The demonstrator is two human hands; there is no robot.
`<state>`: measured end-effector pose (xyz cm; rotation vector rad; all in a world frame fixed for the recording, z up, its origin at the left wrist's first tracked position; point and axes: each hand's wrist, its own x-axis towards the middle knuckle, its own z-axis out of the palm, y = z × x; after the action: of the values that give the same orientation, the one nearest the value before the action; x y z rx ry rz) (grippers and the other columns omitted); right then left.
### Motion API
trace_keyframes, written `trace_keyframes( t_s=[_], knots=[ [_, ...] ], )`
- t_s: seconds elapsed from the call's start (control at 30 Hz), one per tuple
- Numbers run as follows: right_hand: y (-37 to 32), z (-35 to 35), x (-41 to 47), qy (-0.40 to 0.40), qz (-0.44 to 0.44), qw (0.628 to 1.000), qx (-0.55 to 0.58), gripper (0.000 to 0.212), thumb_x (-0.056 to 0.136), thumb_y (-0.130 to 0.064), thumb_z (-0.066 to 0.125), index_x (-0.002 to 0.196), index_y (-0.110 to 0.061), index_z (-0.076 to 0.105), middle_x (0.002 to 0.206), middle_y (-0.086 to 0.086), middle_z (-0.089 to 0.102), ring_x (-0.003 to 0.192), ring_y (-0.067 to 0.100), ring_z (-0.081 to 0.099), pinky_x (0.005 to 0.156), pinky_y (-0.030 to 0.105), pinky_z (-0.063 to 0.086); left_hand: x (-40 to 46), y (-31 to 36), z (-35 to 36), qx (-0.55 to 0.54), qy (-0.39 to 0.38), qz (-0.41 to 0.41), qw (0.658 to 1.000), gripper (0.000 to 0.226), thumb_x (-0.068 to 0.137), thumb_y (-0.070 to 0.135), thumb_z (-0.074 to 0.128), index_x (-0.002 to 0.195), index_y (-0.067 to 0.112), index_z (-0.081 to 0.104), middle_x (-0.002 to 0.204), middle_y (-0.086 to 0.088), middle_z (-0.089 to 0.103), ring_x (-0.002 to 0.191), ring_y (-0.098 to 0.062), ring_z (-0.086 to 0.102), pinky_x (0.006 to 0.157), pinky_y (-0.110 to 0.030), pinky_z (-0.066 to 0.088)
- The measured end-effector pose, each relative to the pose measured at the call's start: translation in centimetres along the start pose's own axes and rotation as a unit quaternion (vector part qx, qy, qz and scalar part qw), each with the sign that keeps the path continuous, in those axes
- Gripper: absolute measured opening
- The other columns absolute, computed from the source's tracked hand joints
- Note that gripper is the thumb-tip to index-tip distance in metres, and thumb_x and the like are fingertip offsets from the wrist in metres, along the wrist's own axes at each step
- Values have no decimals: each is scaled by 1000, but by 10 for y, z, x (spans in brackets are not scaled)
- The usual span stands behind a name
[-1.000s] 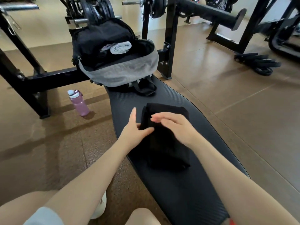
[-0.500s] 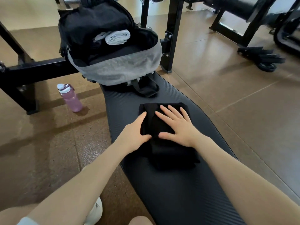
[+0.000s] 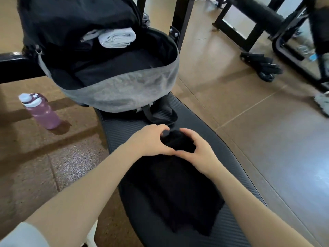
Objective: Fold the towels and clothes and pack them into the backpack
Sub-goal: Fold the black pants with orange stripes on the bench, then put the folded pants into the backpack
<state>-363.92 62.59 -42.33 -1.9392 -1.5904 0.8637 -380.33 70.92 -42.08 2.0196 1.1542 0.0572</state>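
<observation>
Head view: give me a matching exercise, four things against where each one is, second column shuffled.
Things:
1. white towel
2. water bottle
3. black garment
4. backpack

Places:
A. on the floor left of the bench
B. at the far end of the bench, open
C. rolled inside the backpack
D. on the bench, under both hands

Pairs: 1-C, 2-A, 3-D, 4-B

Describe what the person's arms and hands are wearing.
Both forearms are bare to the wrist, and the left hand and right hand wear no gloves, rings, watch or bands. A pale grey-white short sleeve shows at the left upper arm.
</observation>
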Motion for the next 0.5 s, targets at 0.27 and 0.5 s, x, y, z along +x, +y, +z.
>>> trace_keyframes(
  t_s=[0.27,0.5],
  knots=[
    [-46,23,46,-109,55,990,-73,60,69,-35,80,122,-22,55,112,-6,55,105,10,51,92,25,41,-20,-36,-36,-124,-72,-96,985,25,74,25,74,84,16,54,92,-1,56,83,-15,55,80,-32,47],
    [-76,8,24,-228,160,955,-100,33,71,-36,77,94,-18,63,92,-4,59,88,11,56,69,20,39,-50,-29,-39,-143,-118,-63,981,30,76,28,68,96,23,47,106,2,50,96,-16,53,84,-32,45]
  ],
)
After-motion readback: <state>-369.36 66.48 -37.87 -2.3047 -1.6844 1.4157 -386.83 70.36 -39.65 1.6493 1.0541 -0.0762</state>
